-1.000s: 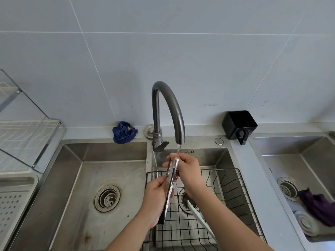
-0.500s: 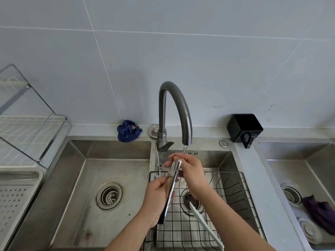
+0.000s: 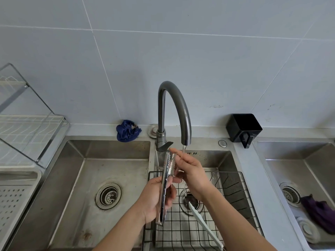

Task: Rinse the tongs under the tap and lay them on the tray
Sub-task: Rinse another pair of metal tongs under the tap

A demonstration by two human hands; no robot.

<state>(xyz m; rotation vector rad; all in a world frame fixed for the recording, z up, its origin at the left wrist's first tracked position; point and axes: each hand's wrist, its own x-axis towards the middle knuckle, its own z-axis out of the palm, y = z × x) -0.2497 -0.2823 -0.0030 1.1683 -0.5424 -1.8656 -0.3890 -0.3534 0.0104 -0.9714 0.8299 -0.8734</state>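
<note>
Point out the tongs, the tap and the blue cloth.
tongs (image 3: 166, 183): head view, mid-length on the shiny metal arm.
tap (image 3: 186, 124): head view, on the spout's downward curve.
blue cloth (image 3: 127, 131): head view, middle of the crumpled bundle.

tray (image 3: 12, 200): cut by left edge | purple cloth (image 3: 319, 211) (right basin (image 3: 311, 160)): cut by right edge | white utensil (image 3: 204, 226): runs off bottom edge
</note>
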